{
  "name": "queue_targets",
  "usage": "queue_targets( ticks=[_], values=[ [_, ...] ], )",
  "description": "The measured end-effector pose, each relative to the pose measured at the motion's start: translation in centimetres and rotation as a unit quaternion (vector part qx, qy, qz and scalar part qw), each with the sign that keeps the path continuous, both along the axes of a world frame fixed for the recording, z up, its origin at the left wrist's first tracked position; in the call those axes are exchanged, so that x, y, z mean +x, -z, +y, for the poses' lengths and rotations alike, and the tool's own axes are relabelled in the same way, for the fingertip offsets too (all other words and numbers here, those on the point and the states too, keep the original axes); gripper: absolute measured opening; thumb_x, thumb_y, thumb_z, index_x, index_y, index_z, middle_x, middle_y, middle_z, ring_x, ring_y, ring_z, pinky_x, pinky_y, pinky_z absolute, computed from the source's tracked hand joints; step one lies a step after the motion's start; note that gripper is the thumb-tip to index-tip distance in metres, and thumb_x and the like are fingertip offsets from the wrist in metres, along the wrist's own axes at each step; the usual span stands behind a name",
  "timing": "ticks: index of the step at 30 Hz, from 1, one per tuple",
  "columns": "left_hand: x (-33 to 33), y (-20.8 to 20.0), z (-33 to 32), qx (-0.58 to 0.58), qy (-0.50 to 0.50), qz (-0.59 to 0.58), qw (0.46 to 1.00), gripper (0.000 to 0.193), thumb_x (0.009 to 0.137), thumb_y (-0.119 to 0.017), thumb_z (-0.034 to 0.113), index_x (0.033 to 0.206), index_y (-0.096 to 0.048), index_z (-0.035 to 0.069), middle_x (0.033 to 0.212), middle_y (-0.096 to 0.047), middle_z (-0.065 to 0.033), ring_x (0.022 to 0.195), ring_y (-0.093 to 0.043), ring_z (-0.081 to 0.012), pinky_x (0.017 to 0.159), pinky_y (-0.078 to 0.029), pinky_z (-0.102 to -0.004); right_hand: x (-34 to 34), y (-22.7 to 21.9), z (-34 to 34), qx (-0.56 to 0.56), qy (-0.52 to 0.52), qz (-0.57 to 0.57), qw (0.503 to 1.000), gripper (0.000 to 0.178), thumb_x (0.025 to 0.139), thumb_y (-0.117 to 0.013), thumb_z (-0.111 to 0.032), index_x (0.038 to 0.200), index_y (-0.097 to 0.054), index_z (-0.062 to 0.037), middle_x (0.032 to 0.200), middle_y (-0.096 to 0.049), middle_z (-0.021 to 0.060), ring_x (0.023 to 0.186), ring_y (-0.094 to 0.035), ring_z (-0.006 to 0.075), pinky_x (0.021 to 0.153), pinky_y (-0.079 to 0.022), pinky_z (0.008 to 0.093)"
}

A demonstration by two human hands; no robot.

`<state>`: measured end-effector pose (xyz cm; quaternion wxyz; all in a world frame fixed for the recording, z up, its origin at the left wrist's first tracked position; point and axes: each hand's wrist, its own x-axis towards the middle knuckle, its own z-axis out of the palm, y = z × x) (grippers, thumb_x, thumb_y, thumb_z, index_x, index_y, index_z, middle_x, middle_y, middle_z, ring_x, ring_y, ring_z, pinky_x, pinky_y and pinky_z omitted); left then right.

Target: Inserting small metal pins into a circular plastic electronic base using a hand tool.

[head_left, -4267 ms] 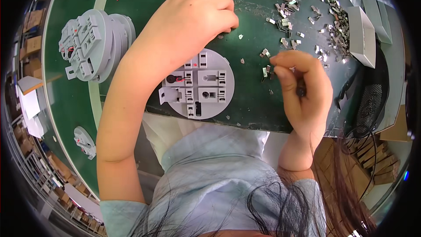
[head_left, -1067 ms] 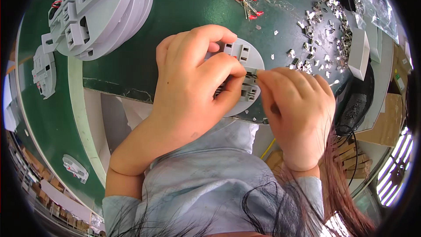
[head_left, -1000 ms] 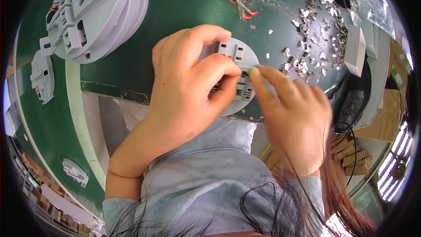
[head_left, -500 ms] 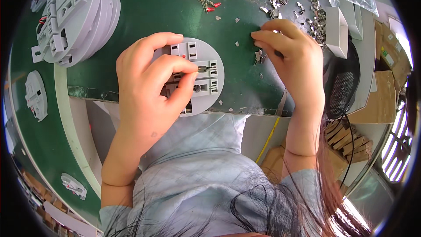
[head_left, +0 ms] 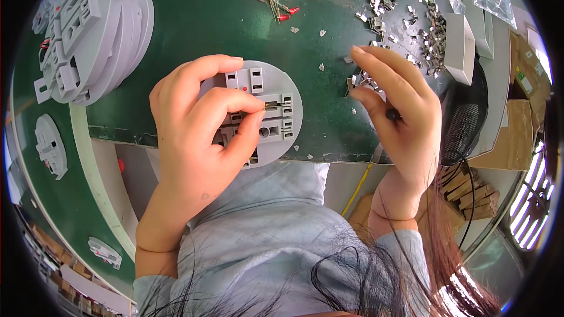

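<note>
- Green table (head_left: 205, 20) under the hands, cardboard boxes (head_left: 510, 136) off past its right side.
- Front and centre, at the table's near edge, lies the round grey base (head_left: 288, 85), its blocks and slots facing up.
- The left hand (head_left: 197, 118) arches over that base, thumb and forefinger pinched almost together on a thin piece (head_left: 271, 105) at a slot; too small to say what it is.
- Over to the right hand (head_left: 405, 97): thumb and forefinger stand well apart, just beside some metal clips (head_left: 356, 80), while a small dark round piece (head_left: 392, 114) shows at the palm; whether other fingers grip it, one cannot tell.
- Farther out, red-tipped parts with wire legs (head_left: 284, 17) lie scattered.
- Upper right, a white box (head_left: 459, 47); far left, stacked grey bases (head_left: 111, 35).
</note>
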<state>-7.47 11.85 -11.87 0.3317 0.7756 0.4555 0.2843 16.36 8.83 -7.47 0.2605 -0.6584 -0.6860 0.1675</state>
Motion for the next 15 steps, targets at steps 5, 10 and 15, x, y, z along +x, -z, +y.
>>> queue_targets(
  ticks=[5, 10, 15],
  values=[
    [-0.2, 0.1, 0.2, -0.001, 0.022, 0.004, 1.0, 0.015, 0.077, -0.075, -0.004, 0.087, -0.07, 0.006, 0.128, -0.058, -0.0113, 0.113, -0.053, -0.0233, 0.083, -0.052, -0.0301, 1.0, 0.1, -1.0, -0.019, 0.072, -0.014, 0.997, 0.015, 0.082, -0.075, -0.007, 0.096, -0.073, -0.0099, 0.092, -0.07, 0.0036, 0.062, -0.064, 0.0218, 0.057, -0.049, 0.0313],
    [-0.3, 0.3, 0.3, 0.011, 0.027, 0.002, 1.0, 0.015, 0.077, -0.075, -0.003, 0.088, -0.07, 0.006, 0.128, -0.058, -0.0117, 0.114, -0.053, -0.0245, 0.086, -0.05, -0.0316, 0.5, 0.2, -0.5, -0.068, 0.028, -0.105, 0.992, 0.013, 0.082, -0.075, -0.008, 0.095, -0.073, -0.0104, 0.091, -0.069, 0.0044, 0.062, -0.064, 0.0227, 0.058, -0.05, 0.0327],
    [0.0, 0.4, 0.0, 0.027, -0.006, 0.001, 1.0, 0.021, 0.072, -0.08, 0.006, 0.086, -0.069, 0.015, 0.121, -0.061, -0.0047, 0.107, -0.057, -0.0252, 0.096, -0.036, -0.0397, 1.0, 1.9, 2.2, 0.009, -0.027, -0.146, 0.989, 0.014, 0.083, -0.072, 0.001, 0.095, -0.072, -0.0061, 0.089, -0.068, 0.0047, 0.062, -0.058, 0.0143, 0.055, -0.044, 0.0263]
  ],
)
